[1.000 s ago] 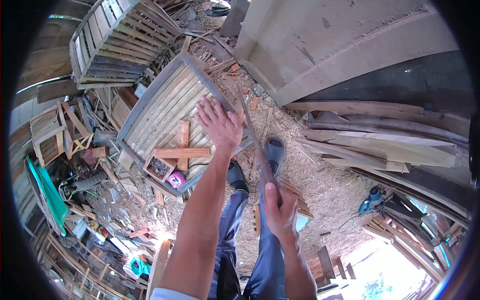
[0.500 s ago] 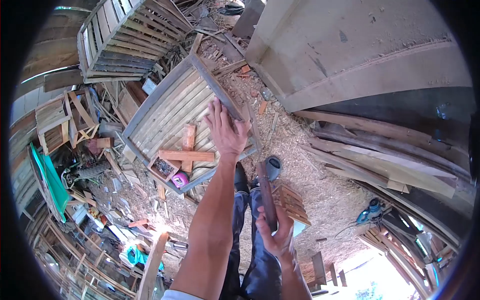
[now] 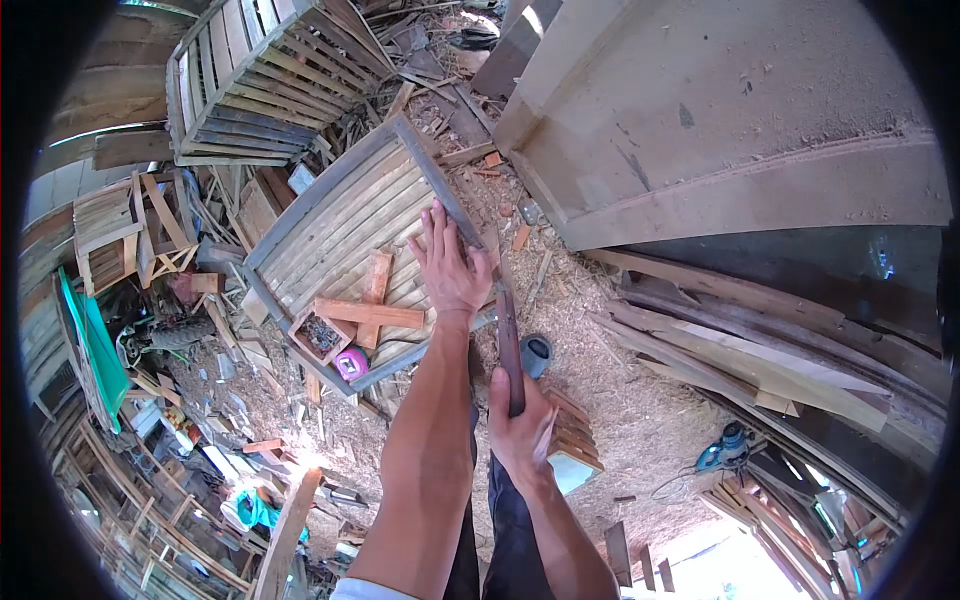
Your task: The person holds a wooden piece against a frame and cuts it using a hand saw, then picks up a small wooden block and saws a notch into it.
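My left hand (image 3: 452,268) lies with fingers stretched out on a slatted wooden panel (image 3: 335,215), beside its dark frame rail. My right hand (image 3: 522,425) is closed around the lower end of a dark brown wooden bar (image 3: 508,335). The bar's far end reaches the panel's right corner, close to my left hand. On the panel, one reddish wood piece (image 3: 395,315) lies across another wood piece (image 3: 377,275). By them are a small wooden box (image 3: 312,335) of small dark bits, perhaps nails, and a pink tape measure (image 3: 351,363).
A slatted crate (image 3: 270,95) stands at the upper left. A large board (image 3: 720,120) and stacked planks (image 3: 760,350) fill the right side. A dark bucket (image 3: 536,352), a small slatted crate (image 3: 572,440) and a blue power tool (image 3: 725,450) rest on the shaving-covered floor.
My right hand has moved up and left with the wooden bar, bringing its far end to the panel's corner. My left hand stays on the panel.
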Motion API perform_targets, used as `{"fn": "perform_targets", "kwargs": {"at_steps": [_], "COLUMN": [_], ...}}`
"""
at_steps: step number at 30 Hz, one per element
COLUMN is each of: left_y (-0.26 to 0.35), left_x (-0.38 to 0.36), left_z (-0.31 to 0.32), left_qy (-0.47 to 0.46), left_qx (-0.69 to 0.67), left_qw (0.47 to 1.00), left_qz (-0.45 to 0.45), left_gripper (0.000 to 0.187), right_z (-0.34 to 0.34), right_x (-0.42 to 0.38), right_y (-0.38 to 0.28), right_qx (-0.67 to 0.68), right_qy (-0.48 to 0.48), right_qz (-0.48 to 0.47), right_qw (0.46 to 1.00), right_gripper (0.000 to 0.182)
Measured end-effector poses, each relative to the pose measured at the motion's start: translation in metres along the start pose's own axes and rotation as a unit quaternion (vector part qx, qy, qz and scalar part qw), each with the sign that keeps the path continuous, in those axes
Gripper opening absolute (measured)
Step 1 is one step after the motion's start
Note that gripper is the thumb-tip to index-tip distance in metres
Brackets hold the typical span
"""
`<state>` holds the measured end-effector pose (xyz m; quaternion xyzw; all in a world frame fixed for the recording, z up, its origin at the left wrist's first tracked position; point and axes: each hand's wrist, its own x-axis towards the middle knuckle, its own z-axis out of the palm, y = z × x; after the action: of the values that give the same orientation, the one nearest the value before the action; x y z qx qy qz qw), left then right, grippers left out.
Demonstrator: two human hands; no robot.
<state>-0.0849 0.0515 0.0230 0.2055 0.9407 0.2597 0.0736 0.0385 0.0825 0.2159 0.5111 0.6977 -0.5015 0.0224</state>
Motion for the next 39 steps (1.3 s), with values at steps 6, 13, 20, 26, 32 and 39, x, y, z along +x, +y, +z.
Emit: {"fn": "perform_targets", "kwargs": {"at_steps": [6, 13, 20, 26, 32, 39], "left_y": [0.006, 0.007, 0.013, 0.009, 0.009, 0.007], "left_x": [0.024, 0.032, 0.045, 0.037, 0.036, 0.028], "left_z": [0.008, 0.011, 0.016, 0.016, 0.013, 0.009], "left_qy": [0.000, -0.004, -0.013, -0.009, -0.024, -0.019], "left_qx": [0.008, 0.025, 0.032, 0.039, 0.044, 0.031], "left_qw": [1.000, 1.000, 0.999, 0.999, 0.999, 0.999], "left_qz": [-0.008, 0.000, -0.008, 0.001, -0.008, 0.000], "left_gripper": [0.057, 0.049, 0.046, 0.046, 0.051, 0.052], "right_z": [-0.037, -0.052, -0.051, -0.041, -0.032, -0.003], "right_x": [-0.014, -0.015, -0.015, 0.004, 0.002, 0.042], "right_y": [-0.025, -0.025, -0.032, -0.025, -0.033, -0.013], "right_qx": [-0.024, 0.014, 0.027, 0.042, 0.044, 0.030], "right_qy": [-0.016, -0.008, -0.015, -0.005, -0.004, -0.004], "right_qz": [0.005, 0.022, 0.024, 0.028, 0.034, -0.004], "right_qw": [1.000, 1.000, 0.999, 0.999, 0.998, 1.000], "right_gripper": [0.029, 0.024, 0.023, 0.032, 0.032, 0.023]}}
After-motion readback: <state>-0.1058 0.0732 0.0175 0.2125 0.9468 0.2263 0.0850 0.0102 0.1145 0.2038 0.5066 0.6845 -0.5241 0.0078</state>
